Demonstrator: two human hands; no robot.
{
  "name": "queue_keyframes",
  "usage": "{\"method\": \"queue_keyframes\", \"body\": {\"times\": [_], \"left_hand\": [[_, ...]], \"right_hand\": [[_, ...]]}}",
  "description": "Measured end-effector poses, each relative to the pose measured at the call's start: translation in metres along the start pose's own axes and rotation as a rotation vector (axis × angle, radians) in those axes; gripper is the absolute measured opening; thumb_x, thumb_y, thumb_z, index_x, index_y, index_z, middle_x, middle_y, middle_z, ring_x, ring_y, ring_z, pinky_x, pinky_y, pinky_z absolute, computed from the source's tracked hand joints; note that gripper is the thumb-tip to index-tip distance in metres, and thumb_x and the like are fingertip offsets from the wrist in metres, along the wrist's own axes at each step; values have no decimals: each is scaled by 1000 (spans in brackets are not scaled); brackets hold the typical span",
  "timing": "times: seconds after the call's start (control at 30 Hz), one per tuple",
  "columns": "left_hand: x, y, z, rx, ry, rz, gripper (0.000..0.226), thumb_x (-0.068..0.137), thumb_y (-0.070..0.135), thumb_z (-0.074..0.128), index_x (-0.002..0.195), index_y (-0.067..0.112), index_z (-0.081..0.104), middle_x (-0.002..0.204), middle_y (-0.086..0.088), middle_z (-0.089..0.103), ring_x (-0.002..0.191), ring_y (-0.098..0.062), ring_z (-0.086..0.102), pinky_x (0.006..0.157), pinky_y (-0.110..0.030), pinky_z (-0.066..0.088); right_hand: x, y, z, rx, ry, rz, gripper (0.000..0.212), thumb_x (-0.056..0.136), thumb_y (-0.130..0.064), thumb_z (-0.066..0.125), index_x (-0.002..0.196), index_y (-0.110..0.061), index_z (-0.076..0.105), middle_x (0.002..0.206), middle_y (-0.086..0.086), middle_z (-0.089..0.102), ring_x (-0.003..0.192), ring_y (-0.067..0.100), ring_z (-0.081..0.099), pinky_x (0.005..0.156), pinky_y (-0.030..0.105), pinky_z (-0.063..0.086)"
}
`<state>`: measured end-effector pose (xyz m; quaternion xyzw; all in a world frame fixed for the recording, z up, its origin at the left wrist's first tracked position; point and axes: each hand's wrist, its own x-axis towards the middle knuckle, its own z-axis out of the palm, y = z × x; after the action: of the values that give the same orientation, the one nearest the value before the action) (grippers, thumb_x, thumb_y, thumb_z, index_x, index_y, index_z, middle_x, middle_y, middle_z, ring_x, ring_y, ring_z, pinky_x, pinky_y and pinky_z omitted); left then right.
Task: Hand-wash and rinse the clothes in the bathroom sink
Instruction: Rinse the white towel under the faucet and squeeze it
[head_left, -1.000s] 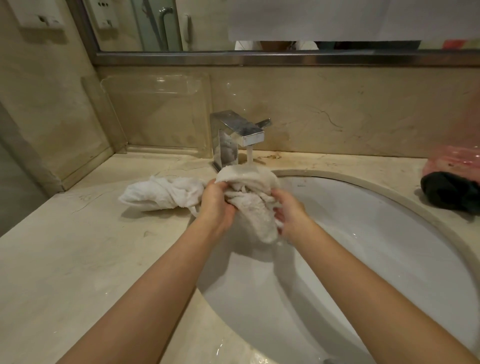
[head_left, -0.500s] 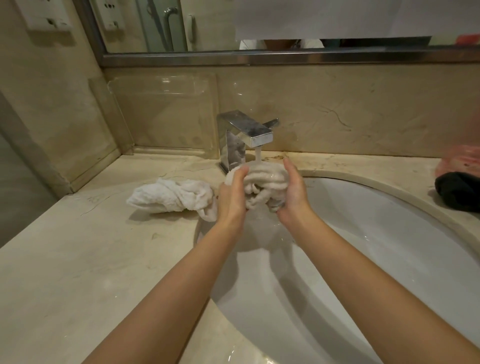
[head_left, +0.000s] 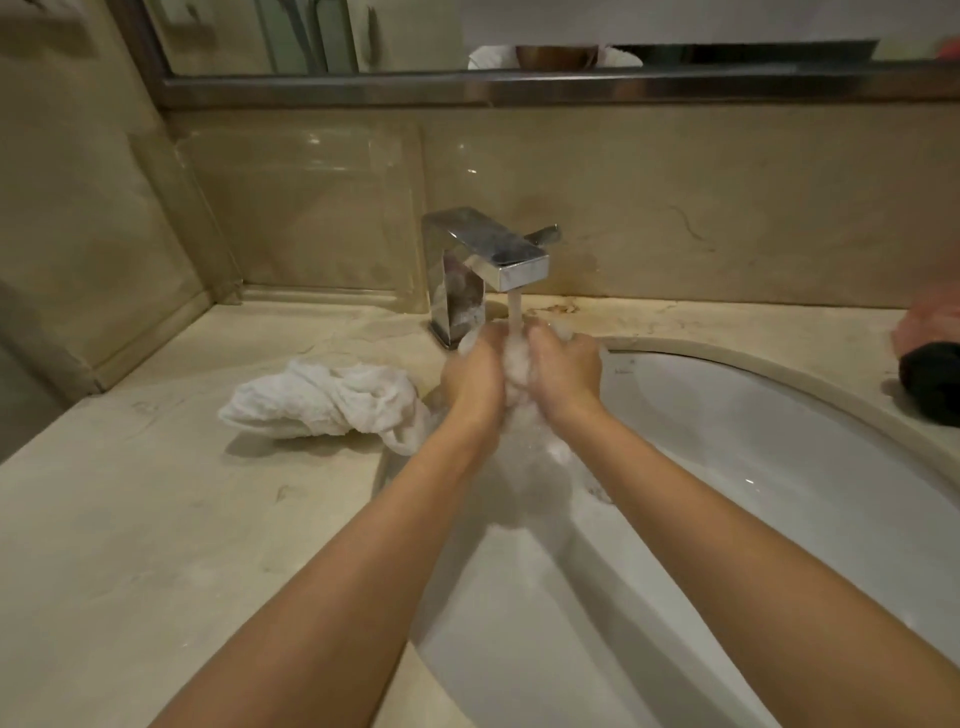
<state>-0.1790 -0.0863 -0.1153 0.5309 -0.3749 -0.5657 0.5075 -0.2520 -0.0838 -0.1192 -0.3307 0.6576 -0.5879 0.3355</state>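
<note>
Both hands have closed in since a second ago: the left hand (head_left: 475, 376) and right hand (head_left: 563, 371) now squeeze the white cloth (head_left: 517, 364) into a tight wad directly under the faucet's (head_left: 488, 260) running stream, over the sink (head_left: 779, 467). Its tail trails onto the counter (head_left: 130, 519). This looks like rinsing, with wringing likely next.
</note>
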Motion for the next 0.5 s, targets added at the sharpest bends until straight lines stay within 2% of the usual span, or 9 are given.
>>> {"method": "queue_keyframes", "body": {"times": [0.07,0.13,0.17,0.2,0.23,0.3,0.4,0.5], "left_hand": [[4,0,-4,-81,-63,-46,38,86,41,50,100,14,73,92,-11,75,88,-27,72,82,-46,59],[7,0,-7,-139,-118,-96,46,85,41,44,101,9,72,96,-14,73,91,-29,71,87,-49,57],[7,0,-7,-167,-143,-125,44,89,37,40,97,7,72,92,-15,73,88,-29,69,84,-45,56],[9,0,-8,-182,-174,-156,42,94,32,38,92,6,70,85,-14,71,84,-28,68,81,-42,55],[9,1,-7,-185,-204,-185,40,96,29,36,88,7,69,78,-13,71,79,-27,67,78,-38,55],[8,1,-8,-150,-245,-222,38,96,29,38,81,9,67,66,-9,69,71,-23,65,71,-32,54],[5,4,-11,-96,-297,-238,36,95,33,42,78,12,65,65,-7,67,67,-20,65,65,-28,52],[4,6,-12,-24,-291,-182,37,94,35,44,73,14,65,61,-4,67,63,-18,65,64,-27,52]], "right_hand": [[4,-1,0,-40,-106,-107,23,84,-31,60,76,-10,64,73,3,63,68,19,60,58,28,48],[10,-3,0,-83,-207,-142,40,76,-41,61,90,-4,65,82,8,66,74,22,64,58,26,49],[12,-5,-1,-103,-253,-162,37,77,-39,61,88,-4,65,81,9,67,74,23,65,60,30,49],[14,-5,-3,-111,-292,-183,25,83,-31,60,79,-7,64,74,6,67,71,23,65,62,33,49],[14,-6,-6,-110,-333,-208,23,88,-22,59,69,-10,62,66,3,66,66,21,64,62,33,49],[14,-7,-12,-95,-384,-236,31,91,-12,55,60,-15,58,55,-5,63,59,15,62,61,30,48],[9,-4,-17,-52,-367,-232,29,92,-11,53,64,-15,58,61,-3,62,61,13,60,60,27,47],[0,-2,-21,-38,-321,-137,24,94,-22,52,73,-17,61,70,-2,64,65,9,62,56,18,49]]}}
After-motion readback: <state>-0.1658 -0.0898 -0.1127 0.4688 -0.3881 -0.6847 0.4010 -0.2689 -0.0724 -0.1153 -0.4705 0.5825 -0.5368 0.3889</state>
